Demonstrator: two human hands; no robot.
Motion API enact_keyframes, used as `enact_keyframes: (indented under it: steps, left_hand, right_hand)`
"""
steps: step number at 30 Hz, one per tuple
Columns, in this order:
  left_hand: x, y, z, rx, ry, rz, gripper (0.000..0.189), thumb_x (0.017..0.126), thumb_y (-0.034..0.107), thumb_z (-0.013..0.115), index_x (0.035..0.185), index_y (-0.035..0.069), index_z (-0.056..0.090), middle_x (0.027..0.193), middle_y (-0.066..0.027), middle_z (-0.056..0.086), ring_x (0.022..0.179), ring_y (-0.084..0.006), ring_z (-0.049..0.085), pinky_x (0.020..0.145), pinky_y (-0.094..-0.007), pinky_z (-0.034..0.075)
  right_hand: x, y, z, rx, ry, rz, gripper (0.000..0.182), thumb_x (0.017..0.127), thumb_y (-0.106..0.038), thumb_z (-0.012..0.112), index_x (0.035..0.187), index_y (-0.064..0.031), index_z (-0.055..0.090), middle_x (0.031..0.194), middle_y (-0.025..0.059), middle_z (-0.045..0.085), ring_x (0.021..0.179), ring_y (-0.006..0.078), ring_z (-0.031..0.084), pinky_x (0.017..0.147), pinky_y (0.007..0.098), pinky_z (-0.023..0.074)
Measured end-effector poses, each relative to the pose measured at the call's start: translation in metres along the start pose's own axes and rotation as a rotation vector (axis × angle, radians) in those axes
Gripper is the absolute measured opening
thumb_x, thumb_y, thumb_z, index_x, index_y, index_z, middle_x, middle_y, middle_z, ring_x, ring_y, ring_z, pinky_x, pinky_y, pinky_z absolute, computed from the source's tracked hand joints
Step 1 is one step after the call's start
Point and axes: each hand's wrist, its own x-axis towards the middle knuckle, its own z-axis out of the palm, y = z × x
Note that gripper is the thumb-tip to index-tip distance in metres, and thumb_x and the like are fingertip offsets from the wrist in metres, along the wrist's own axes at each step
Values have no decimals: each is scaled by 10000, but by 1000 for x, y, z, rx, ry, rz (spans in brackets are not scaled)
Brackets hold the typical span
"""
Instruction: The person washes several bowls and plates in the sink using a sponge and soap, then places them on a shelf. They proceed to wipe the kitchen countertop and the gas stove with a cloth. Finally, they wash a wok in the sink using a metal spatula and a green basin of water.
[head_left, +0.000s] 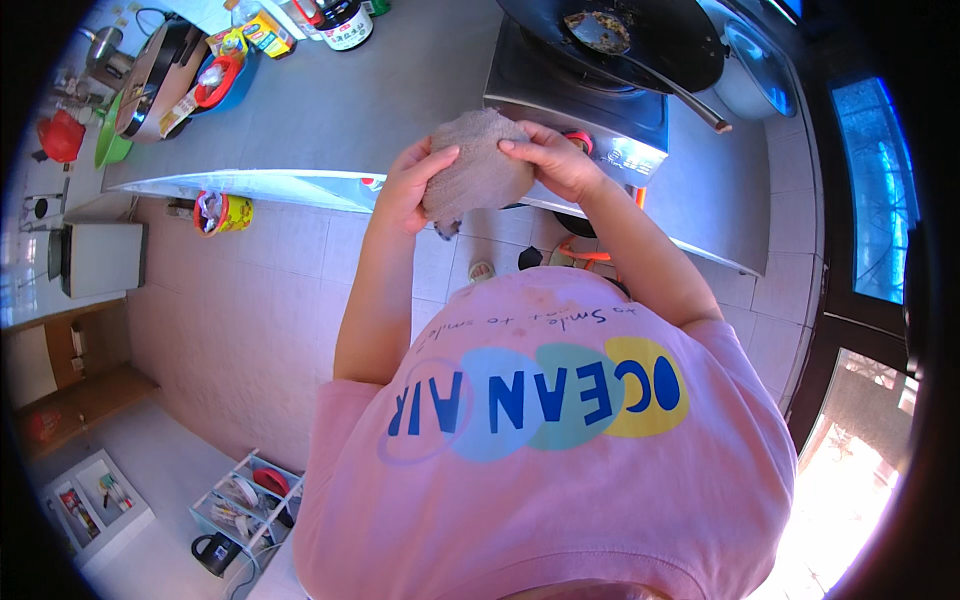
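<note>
A brownish-grey cloth (480, 169), folded into a pad, is held up between both hands in front of the counter's edge. My left hand (411, 180) grips its left side, thumb on top and fingers beneath. On the right side, my right hand (551, 156) pinches the cloth between thumb and fingers. A small dark corner hangs from the lower edge. Just beyond stands a gas stove (585, 127) with a black wok (660, 45) on it. A metal spatula (667, 82) rests in the wok among bits of food.
On the counter (322, 97) stand a rice cooker (161, 75), a red basket in a blue bowl (225, 82), an oil bottle (262, 28) and a dark sauce jar (345, 26). A lidded pot (754, 71) is right of the wok. Below is a yellow-red bin (236, 213).
</note>
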Motion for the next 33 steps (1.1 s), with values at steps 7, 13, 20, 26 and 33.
enact_keyframes:
  steps: [7, 13, 20, 26, 33]
  left_hand:
    - [7, 11, -6, 79, 34, -25, 341, 839, 139, 674, 1125, 5, 547, 1010, -94, 620, 906, -170, 620, 772, -304, 519]
    - [22, -39, -25, 77, 181, -49, 270, 838, 165, 683, 1020, 33, 534, 975, -116, 612, 868, -199, 610, 766, -297, 496]
    - [58, -62, -26, 186, 366, -100, 650, 774, 358, 743, 1228, 38, 404, 1152, -165, 516, 975, -251, 562, 805, -382, 497]
    - [117, -46, 45, 315, 460, -240, 1081, 658, 565, 774, 1434, 76, 204, 1288, -192, 402, 1106, -369, 469, 849, -553, 450]
    - [143, -68, 38, 213, 406, -276, 825, 684, 635, 711, 1258, 93, 471, 1251, -128, 496, 1158, -349, 481, 953, -565, 380]
  right_hand:
    - [-12, 17, 19, -417, -203, 1, 844, 658, -388, 822, 1350, -87, 444, 1275, 100, 518, 1193, 209, 448, 1013, 337, 338]
    - [-77, 3, -20, -61, 181, 14, 563, 789, -310, 721, 1213, 2, 523, 1091, 82, 611, 983, 173, 585, 860, 307, 471]
    - [-138, -15, -86, -1223, 652, -509, 399, 751, -348, 663, 929, 9, 662, 1200, 190, 500, 1192, 392, 390, 1023, 437, 317]
    - [-48, -3, -102, -1596, 572, -823, 440, 759, -292, 708, 1070, 4, 613, 1216, 186, 513, 1193, 385, 437, 1026, 431, 364]
    - [-53, 50, -123, -1577, 656, -887, 564, 607, -73, 723, 1148, -25, 574, 1201, 119, 524, 1162, 293, 494, 1029, 398, 386]
